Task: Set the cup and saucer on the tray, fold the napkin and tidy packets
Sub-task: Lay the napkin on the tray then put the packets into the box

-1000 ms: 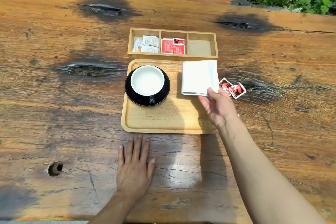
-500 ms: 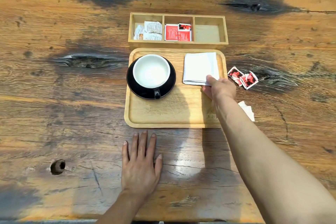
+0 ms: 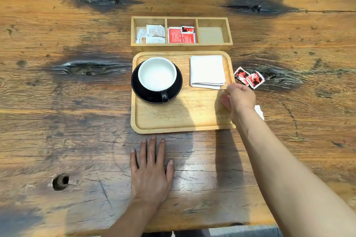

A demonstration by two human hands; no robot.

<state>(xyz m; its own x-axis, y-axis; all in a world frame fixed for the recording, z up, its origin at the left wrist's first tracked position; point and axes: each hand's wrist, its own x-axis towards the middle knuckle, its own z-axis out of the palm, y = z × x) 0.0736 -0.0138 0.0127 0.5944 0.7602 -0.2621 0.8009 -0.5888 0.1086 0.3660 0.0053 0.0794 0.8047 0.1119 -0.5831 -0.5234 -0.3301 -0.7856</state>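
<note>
A white cup (image 3: 157, 73) stands on a black saucer (image 3: 174, 92) at the left of the wooden tray (image 3: 173, 121). The folded white napkin (image 3: 207, 71) lies at the tray's back right. My right hand (image 3: 238, 98) hovers over the tray's right edge, just in front of the napkin, fingers loosely curled and holding nothing. My left hand (image 3: 152, 167) lies flat on the table in front of the tray. Two red packets (image 3: 249, 77) lie on the table to the right of the tray. A white packet (image 3: 259, 111) shows partly behind my right wrist.
A three-compartment wooden box (image 3: 181, 45) sits behind the tray: white packets (image 3: 151, 33) on the left, red packets (image 3: 181, 34) in the middle, the right compartment bare. The table's near edge runs just below my forearms. Green plants stand at the back right.
My right hand has let go of the napkin and drawn back toward the tray's right edge. The napkin now lies squarely on the tray. My left hand has stayed flat.
</note>
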